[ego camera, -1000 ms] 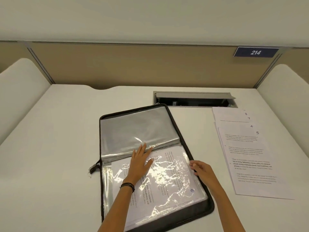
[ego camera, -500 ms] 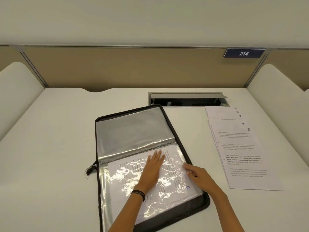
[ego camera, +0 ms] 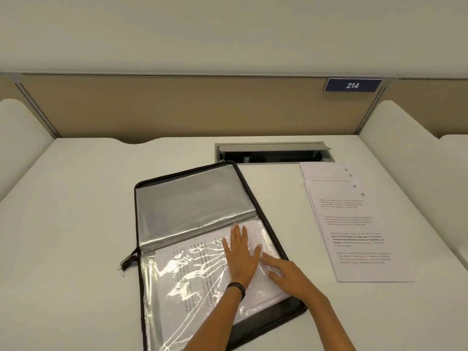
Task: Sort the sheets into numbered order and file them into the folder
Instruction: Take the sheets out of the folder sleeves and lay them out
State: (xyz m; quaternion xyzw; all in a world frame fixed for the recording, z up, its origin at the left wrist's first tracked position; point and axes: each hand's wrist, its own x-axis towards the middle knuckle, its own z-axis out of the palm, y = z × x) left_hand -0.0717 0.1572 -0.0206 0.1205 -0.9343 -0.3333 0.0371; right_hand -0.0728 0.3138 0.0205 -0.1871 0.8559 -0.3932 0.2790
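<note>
A black zip folder (ego camera: 187,196) lies open on the white desk (ego camera: 76,224), its clear plastic sleeves facing up. A printed sheet (ego camera: 200,264) sits inside the near sleeve. My left hand (ego camera: 240,254) rests flat on that sleeve with the fingers together, pointing away from me. My right hand (ego camera: 286,272) touches the sleeve's right edge with spread fingers, holding nothing. To the right, a fanned stack of printed sheets (ego camera: 359,231) lies on the desk, with handwritten numbers 2, 7, 4 and 5 showing at their top corners.
A recessed cable box (ego camera: 273,153) with its lid raised sits in the desk behind the folder. A tan partition (ego camera: 177,107) with a blue 214 plate (ego camera: 352,85) closes the back. White side dividers (ego camera: 395,138) stand left and right.
My left hand has slid to the right across the sleeve, towards the right hand. The right hand has stayed at the sleeve's right edge. The view has shifted slightly.
</note>
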